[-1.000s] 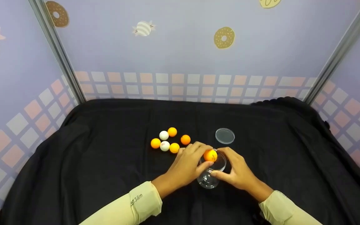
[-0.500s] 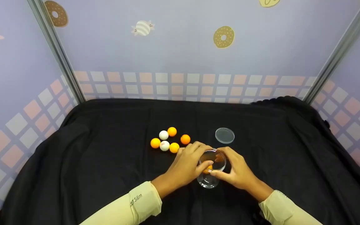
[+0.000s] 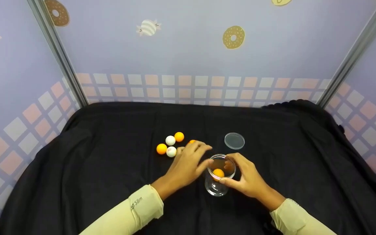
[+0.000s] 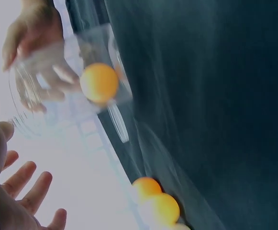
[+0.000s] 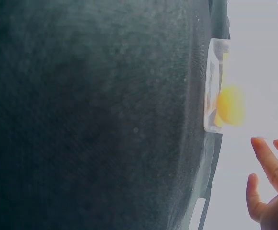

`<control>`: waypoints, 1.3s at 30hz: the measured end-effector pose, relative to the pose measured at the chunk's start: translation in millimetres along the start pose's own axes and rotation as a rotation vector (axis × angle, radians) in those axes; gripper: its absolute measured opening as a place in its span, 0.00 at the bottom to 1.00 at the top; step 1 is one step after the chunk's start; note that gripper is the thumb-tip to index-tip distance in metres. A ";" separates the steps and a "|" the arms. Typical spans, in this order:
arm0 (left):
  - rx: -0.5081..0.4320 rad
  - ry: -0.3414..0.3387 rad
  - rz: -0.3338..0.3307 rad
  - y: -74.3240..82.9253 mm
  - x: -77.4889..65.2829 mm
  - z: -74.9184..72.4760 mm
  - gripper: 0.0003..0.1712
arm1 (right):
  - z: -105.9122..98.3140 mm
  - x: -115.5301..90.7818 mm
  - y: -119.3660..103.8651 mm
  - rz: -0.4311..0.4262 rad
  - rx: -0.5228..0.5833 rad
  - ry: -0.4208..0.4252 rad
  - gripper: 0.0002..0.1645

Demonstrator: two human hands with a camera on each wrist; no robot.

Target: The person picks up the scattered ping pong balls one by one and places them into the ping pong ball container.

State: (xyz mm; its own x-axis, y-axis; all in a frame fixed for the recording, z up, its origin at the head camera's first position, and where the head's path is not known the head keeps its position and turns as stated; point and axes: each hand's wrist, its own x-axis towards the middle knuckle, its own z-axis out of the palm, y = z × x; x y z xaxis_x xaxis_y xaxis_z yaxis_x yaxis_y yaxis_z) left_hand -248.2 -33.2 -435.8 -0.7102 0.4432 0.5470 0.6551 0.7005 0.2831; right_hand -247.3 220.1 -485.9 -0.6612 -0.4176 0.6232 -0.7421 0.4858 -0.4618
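Note:
My right hand point(image 3: 245, 176) grips a clear jar point(image 3: 212, 187) near its rim, thumb on the near side and fingers round the far side. Inside the jar is an orange ping-pong ball point(image 3: 218, 173), also seen through the wall in the left wrist view point(image 4: 99, 82). Left of the jar, my left hand point(image 3: 185, 165) holds nothing; its fingers are spread and apart from the rim. Past those fingers lie white ping-pong balls point(image 3: 171, 151) and orange ping-pong balls point(image 3: 161, 148). One orange ball point(image 3: 192, 142) is partly hidden behind the left hand.
A round clear lid point(image 3: 234, 141) lies flat on the black cloth point(image 3: 116, 169), behind the jar and slightly right. Patterned panels point(image 3: 188, 49) with grey metal posts point(image 3: 351, 55) enclose the back and sides of the table.
The orange ball left my left hand and dropped into the jar. That hand then moved left, away from the rim, over the loose balls' near side. My right hand stayed on the jar.

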 end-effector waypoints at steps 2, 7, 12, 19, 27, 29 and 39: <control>0.003 0.017 -0.024 -10.5 1.5 -0.3 0.22 | 0.1 0.1 -0.2 -0.004 0.008 0.001 0.37; 0.037 0.056 -0.105 -43.3 2.4 -0.9 0.19 | -0.1 -0.5 -1.7 0.011 0.009 0.003 0.36; 0.096 0.003 -0.234 -76.1 -3.8 -2.8 0.17 | 0.0 -1.0 -2.7 0.031 0.008 0.000 0.36; 0.136 -0.115 -0.396 -110.1 -14.6 -9.3 0.16 | 0.3 -0.5 -1.6 0.054 0.041 -0.008 0.39; 0.151 -0.283 -0.448 -131.8 -27.7 -12.5 0.21 | 0.4 -0.3 0.3 0.012 0.021 0.005 0.37; 0.153 -0.318 -0.451 -134.3 -28.8 -12.5 0.23 | 0.5 -0.2 0.6 0.004 0.018 0.009 0.37; 0.184 -0.413 -0.460 -137.3 -28.7 -10.3 0.24 | 0.7 -1.0 -0.1 0.019 0.031 0.004 0.36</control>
State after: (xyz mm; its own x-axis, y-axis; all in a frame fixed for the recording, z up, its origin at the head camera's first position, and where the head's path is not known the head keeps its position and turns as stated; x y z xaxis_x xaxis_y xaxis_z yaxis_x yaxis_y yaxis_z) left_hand -315.1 -147.9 -482.2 -0.9728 0.2275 0.0435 0.2310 0.9384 0.2569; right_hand -246.6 220.0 -486.9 -0.6750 -0.4051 0.6166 -0.7323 0.4699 -0.4930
